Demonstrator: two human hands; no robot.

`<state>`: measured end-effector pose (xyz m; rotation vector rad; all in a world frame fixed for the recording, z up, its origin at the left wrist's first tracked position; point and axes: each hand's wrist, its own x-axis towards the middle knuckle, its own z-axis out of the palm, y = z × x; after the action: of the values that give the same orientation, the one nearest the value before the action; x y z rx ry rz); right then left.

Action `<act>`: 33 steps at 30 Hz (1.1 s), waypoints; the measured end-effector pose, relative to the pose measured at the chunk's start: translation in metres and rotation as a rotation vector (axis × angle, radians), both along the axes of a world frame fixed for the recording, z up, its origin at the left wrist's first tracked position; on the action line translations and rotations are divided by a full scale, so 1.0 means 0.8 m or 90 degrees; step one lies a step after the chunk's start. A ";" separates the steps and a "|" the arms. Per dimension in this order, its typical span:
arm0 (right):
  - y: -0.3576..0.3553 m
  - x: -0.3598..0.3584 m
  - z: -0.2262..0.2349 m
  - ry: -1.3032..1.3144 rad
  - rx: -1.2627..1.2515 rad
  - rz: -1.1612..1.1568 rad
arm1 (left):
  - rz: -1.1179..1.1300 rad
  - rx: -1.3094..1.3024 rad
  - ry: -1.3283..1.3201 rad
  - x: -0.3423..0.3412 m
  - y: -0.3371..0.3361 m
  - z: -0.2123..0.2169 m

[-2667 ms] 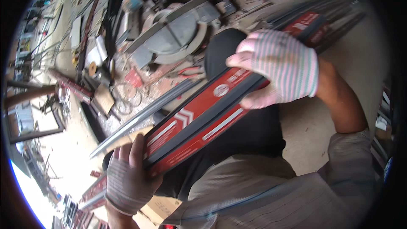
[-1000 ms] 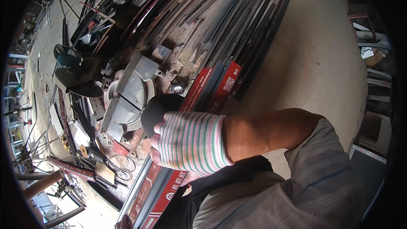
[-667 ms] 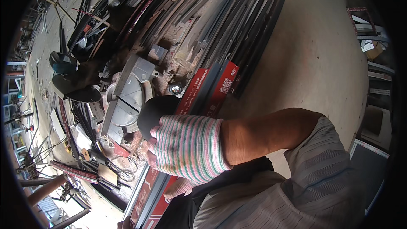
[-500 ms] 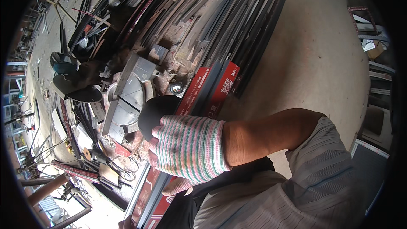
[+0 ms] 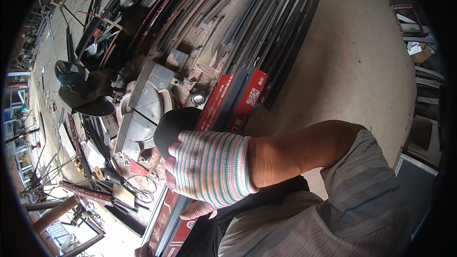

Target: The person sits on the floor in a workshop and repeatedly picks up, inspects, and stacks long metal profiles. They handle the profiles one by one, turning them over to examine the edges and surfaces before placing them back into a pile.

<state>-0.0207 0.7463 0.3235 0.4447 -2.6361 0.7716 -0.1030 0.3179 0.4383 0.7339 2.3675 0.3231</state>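
Note:
A long grey metal profile with red protective film (image 5: 213, 106) runs slantwise from the lower edge up to the middle. Across it lies my right hand (image 5: 209, 169), in a striped knit glove, its fingers bent over the far side and its thumb on the near side. Only a bit of my left hand (image 5: 144, 251) shows at the bottom edge, its fingers against the profile's lower end. A dark knee (image 5: 176, 126) is partly hidden behind the right hand. Left of it stands a mitre saw's metal base (image 5: 145, 109), with the toothed blade (image 5: 97, 108) raised beside it.
Beyond the saw, long bundled profiles (image 5: 266, 24) lie on the floor. A small tape measure (image 5: 197, 98) rests among sawdust near the profile. Offcuts and cables (image 5: 140, 188) litter the left side. A framed panel (image 5: 414, 185) stands at the right.
Almost nothing differs. My right hand and the profile have shifted very slightly to the left, with the grip kept.

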 end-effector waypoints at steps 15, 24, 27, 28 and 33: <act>0.007 -0.006 0.011 -0.184 -0.013 0.103 | -0.003 0.012 -0.006 -0.001 0.007 -0.002; 0.003 -0.005 0.005 -0.185 -0.021 0.097 | 0.006 0.021 -0.015 -0.005 -0.001 -0.007; 0.007 -0.009 0.009 -0.208 -0.030 0.119 | 0.015 0.013 -0.019 -0.005 -0.001 -0.006; 0.008 -0.010 0.009 -0.212 -0.032 0.124 | 0.025 0.011 -0.023 -0.004 0.000 -0.006; 0.007 -0.007 0.005 -0.172 -0.033 0.106 | -0.030 0.011 0.016 -0.005 0.010 -0.005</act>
<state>-0.0267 0.7520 0.3277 0.5880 -2.8445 1.0144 -0.1073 0.3262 0.4346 0.8042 2.3693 0.3169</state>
